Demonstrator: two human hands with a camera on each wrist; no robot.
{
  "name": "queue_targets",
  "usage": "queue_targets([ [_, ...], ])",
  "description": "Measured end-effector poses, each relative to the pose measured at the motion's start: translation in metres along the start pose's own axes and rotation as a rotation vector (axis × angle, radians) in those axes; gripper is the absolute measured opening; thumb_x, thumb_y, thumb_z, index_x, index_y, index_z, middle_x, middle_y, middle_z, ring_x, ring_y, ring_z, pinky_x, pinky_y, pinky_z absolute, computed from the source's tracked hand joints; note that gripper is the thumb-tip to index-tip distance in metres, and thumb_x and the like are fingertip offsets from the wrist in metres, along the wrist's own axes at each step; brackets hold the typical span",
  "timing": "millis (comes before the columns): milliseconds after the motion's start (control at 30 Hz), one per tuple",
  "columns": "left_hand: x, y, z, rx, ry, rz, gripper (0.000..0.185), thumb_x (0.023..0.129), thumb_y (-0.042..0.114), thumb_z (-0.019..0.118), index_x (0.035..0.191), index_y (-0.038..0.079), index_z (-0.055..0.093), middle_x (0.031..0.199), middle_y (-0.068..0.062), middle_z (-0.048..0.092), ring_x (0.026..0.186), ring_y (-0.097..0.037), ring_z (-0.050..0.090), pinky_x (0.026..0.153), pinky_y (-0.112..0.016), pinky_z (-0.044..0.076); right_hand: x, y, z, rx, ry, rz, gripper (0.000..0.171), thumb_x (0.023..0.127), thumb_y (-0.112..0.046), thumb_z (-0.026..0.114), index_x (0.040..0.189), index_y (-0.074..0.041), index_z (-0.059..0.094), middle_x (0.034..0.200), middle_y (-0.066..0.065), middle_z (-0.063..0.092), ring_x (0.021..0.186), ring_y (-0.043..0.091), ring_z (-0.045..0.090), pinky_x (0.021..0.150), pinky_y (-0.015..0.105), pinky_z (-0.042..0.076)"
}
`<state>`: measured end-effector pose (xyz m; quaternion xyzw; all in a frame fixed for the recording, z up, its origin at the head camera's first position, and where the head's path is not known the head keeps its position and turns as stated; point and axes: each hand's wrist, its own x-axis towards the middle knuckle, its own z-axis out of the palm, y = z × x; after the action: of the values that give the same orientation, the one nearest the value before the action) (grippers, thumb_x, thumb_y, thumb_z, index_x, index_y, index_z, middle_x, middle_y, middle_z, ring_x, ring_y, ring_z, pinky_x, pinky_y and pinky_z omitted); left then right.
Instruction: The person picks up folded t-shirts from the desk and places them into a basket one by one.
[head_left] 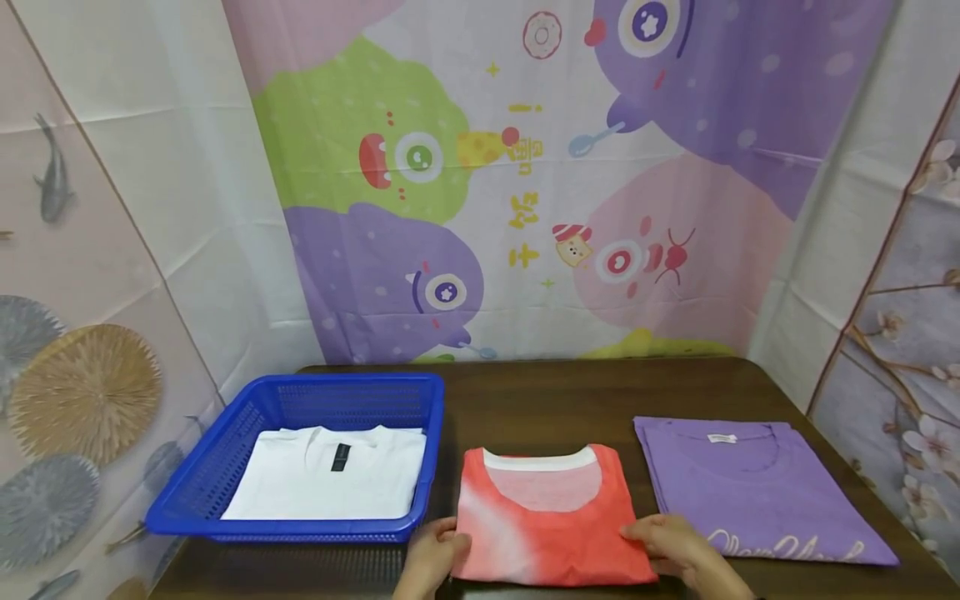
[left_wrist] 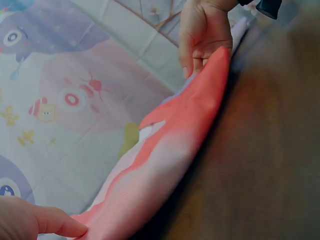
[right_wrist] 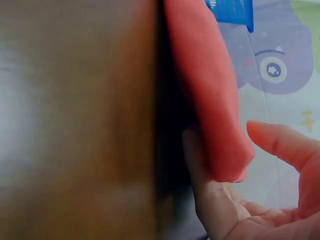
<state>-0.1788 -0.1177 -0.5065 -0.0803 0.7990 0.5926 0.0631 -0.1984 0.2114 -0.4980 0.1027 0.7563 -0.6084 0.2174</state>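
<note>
A folded red T-shirt (head_left: 555, 533) with a whitish fade lies on the table, its neckline away from me. At its left edge, my left hand (head_left: 435, 557) grips the fabric, the thumb lying on top in the left wrist view. My right hand (head_left: 681, 550) holds the opposite edge. In the right wrist view its fingers (right_wrist: 212, 200) reach beneath the folded cloth, while the thumb (right_wrist: 275, 140) is over the upper side. The shirt's near edge looks slightly raised in the left wrist view.
A blue plastic basket (head_left: 300, 530) at the left contains a folded white T-shirt (head_left: 337, 492). To the right lies a folded purple T-shirt (head_left: 757, 492) with pale lettering. Behind the brown table (head_left: 540, 396) hangs a cartoon-printed curtain (head_left: 517, 308).
</note>
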Motion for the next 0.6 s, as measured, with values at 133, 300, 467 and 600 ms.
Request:
queue_targets([
  [133,0.018,0.002,0.008,0.003,0.018,-0.04,0.051,0.082,0.009,0.054,0.122,-0.022,0.048,0.105,-0.029,0.065,0.089,-0.025,0.063,0.077,-0.039,0.055,0.014,-0.01,0.001,0.042,0.048,0.052,0.029,0.084,-0.015,0.067,0.101,0.007,0.059,0.081,0.001,0.069,0.075,0.012,0.067,0.074,0.036,0.059],
  [300,0.062,-0.028,0.02,-0.071,0.065,0.0,0.056,0.084,0.014,0.055,0.125,-0.023,0.043,0.105,-0.031,0.062,0.088,-0.028,0.061,0.074,-0.036,0.054,0.029,-0.019,0.002,0.073,0.122,0.095,0.039,0.082,-0.012,0.068,0.109,0.013,0.054,0.079,0.003,0.069,0.071,0.012,0.066,0.074,0.036,0.06],
  [467,0.134,-0.113,0.033,-0.111,0.037,0.078,0.052,0.085,0.015,0.062,0.12,-0.021,0.046,0.091,-0.021,0.066,0.078,-0.02,0.062,0.066,-0.029,0.051,0.033,-0.019,0.006,0.035,0.16,0.072,0.024,0.078,-0.005,0.068,0.097,0.009,0.06,0.074,0.002,0.067,0.067,0.012,0.065,0.068,0.033,0.059],
  [600,0.118,-0.103,0.028,-0.089,-0.025,0.078,0.046,0.086,0.013,0.061,0.116,-0.021,0.049,0.09,-0.02,0.067,0.078,-0.022,0.063,0.065,-0.032,0.053,0.029,-0.016,0.006,0.005,0.181,0.058,0.012,0.075,-0.003,0.067,0.085,0.002,0.062,0.068,-0.001,0.063,0.064,0.011,0.062,0.064,0.03,0.057],
])
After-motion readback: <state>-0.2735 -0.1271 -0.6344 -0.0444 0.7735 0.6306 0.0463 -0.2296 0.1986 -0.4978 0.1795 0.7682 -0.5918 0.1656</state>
